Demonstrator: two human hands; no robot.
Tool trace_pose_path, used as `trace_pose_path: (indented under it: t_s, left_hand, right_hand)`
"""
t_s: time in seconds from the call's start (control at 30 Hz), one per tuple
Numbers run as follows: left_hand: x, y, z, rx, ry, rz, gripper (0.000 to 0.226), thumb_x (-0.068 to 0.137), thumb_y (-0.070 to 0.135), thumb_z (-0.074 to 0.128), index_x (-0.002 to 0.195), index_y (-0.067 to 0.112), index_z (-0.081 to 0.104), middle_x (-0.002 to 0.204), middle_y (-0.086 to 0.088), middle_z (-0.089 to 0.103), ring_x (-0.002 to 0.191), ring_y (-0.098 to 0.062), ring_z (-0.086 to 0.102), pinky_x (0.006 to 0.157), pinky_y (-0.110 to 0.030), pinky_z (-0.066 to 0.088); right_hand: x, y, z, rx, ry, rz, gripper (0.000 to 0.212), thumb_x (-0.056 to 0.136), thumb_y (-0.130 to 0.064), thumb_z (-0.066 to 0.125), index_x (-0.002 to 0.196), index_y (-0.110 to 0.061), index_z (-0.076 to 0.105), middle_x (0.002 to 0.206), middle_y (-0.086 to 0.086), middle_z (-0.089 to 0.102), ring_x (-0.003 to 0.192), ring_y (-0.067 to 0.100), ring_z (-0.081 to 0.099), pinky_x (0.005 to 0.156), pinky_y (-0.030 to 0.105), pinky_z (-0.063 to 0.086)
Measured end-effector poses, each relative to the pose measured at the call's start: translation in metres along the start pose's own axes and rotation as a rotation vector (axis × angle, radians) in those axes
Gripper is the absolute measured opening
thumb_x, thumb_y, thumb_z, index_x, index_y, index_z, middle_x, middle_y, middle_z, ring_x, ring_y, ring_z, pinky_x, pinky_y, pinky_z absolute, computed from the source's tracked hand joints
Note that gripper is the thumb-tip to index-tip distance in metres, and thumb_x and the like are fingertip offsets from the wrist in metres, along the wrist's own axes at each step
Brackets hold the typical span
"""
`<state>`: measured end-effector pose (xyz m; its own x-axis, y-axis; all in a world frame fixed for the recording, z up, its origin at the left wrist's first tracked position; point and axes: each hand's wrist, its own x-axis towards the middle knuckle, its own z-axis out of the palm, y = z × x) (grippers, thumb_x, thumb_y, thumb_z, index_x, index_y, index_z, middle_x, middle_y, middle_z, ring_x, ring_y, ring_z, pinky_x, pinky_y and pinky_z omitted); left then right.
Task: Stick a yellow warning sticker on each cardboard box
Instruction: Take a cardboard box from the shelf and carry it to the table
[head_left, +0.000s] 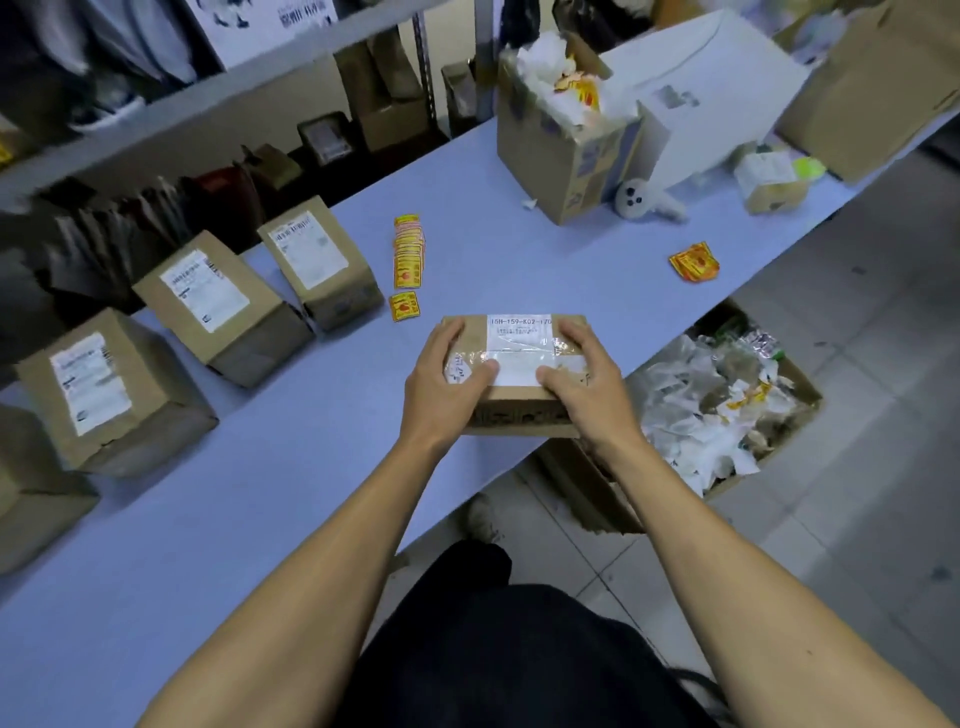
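A small cardboard box (519, 410) with a white shipping label sits at the table's near edge. My left hand (447, 379) grips its left side and my right hand (582, 379) grips its right side, thumbs lying across the label. A strip of yellow warning stickers (409, 252) lies on the table beyond the box, with one loose sticker (404, 305) just below it. Three labelled cardboard boxes stand in a row to the left: the nearest box (104, 389), the middle box (218, 306) and the far box (322, 265).
A crumpled yellow sticker scrap (694, 262) lies at the right on the blue table (260, 493). An open carton of waste paper (566, 156) stands at the back. A floor carton full of backing paper (727, 415) sits under the table edge. Shelves run along the left.
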<state>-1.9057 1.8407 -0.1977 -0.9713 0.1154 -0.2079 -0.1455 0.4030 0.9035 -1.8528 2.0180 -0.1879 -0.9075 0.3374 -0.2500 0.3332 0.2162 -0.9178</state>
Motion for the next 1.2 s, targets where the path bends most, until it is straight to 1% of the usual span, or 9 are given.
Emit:
trace_pose_path:
  t_s: [0.27,0.47,0.5,0.63,0.73,0.8,0.9,1.03,1.2]
  left_hand:
    - [0.064,-0.007,-0.016,0.001,0.038,-0.065,0.061,0.088,0.036,0.070,0.143,0.037,0.045,0.150,0.012,0.046,0.130,-0.010,0.047,0.111,-0.037,0.040]
    - [0.085,-0.019,-0.020,-0.010,0.120,-0.151,0.062,0.089,0.038,0.069,0.146,0.036,0.042,0.152,0.012,0.044,0.132,-0.012,0.047,0.112,-0.037,0.040]
    - [0.087,-0.021,-0.019,-0.017,0.140,-0.171,0.063,0.089,0.038,0.069,0.146,0.036,0.042,0.152,0.011,0.044,0.132,-0.013,0.047,0.112,-0.038,0.040]
    - [0.089,-0.029,-0.019,-0.027,0.216,-0.252,0.066,0.089,0.038,0.069,0.148,0.036,0.039,0.158,0.007,0.038,0.142,-0.016,0.040,0.116,-0.043,0.035]
    - [0.085,-0.033,-0.014,-0.008,0.253,-0.293,0.068,0.091,0.035,0.069,0.150,0.035,0.036,0.163,0.006,0.028,0.148,-0.016,0.030,0.119,-0.042,0.030]
    - [0.084,-0.037,-0.009,0.008,0.269,-0.328,0.070,0.092,0.033,0.068,0.152,0.035,0.032,0.165,0.005,0.022,0.150,-0.015,0.025,0.119,-0.034,0.025]
    - [0.083,-0.039,-0.001,0.008,0.319,-0.392,0.073,0.094,0.031,0.067,0.155,0.033,0.028,0.167,0.003,0.015,0.150,-0.012,0.020,0.110,-0.020,0.018]
    - [0.080,-0.042,0.000,0.010,0.397,-0.435,0.074,0.094,0.029,0.066,0.156,0.032,0.025,0.167,0.003,0.015,0.151,-0.011,0.016,0.111,-0.020,0.017]
    - [0.071,-0.053,-0.013,0.044,0.403,-0.440,0.074,0.096,0.031,0.064,0.156,0.033,0.022,0.167,0.002,0.013,0.152,-0.010,0.013,0.111,-0.019,0.015]
  right_hand:
    - [0.075,-0.017,0.025,-0.064,-0.109,0.020,0.058,0.085,-0.024,0.070,0.139,-0.033,0.050,0.145,-0.009,0.049,0.131,0.011,0.047,0.109,0.033,0.040]
    - [0.120,-0.024,0.041,-0.142,-0.232,0.003,0.060,0.087,-0.020,0.070,0.141,-0.032,0.049,0.136,-0.015,0.051,0.121,0.006,0.049,0.095,0.013,0.041]
    - [0.127,-0.024,0.044,-0.156,-0.261,-0.006,0.060,0.087,-0.020,0.069,0.142,-0.032,0.048,0.138,-0.014,0.051,0.122,0.005,0.049,0.097,0.014,0.041]
    - [0.150,-0.020,0.053,-0.211,-0.423,-0.025,0.063,0.089,-0.018,0.067,0.145,-0.033,0.043,0.154,-0.005,0.042,0.141,0.015,0.039,0.115,0.039,0.036]
    - [0.164,-0.016,0.055,-0.279,-0.548,-0.082,0.066,0.090,-0.018,0.066,0.148,-0.032,0.038,0.159,-0.003,0.035,0.146,0.019,0.033,0.115,0.044,0.035]
    - [0.174,-0.011,0.057,-0.324,-0.617,-0.132,0.068,0.090,-0.018,0.066,0.150,-0.028,0.035,0.160,0.002,0.031,0.147,0.021,0.031,0.114,0.046,0.036]
    - [0.186,-0.005,0.061,-0.356,-0.695,-0.177,0.069,0.090,-0.020,0.065,0.151,-0.026,0.033,0.162,0.004,0.027,0.148,0.021,0.028,0.113,0.047,0.037]
    - [0.195,-0.002,0.074,-0.374,-0.749,-0.219,0.071,0.089,-0.022,0.065,0.151,-0.030,0.031,0.163,0.001,0.024,0.148,0.019,0.030,0.113,0.044,0.037]
    - [0.189,0.005,0.093,-0.392,-0.772,-0.240,0.072,0.091,-0.028,0.064,0.152,-0.038,0.028,0.167,-0.005,0.012,0.149,0.012,0.022,0.107,0.024,0.027]
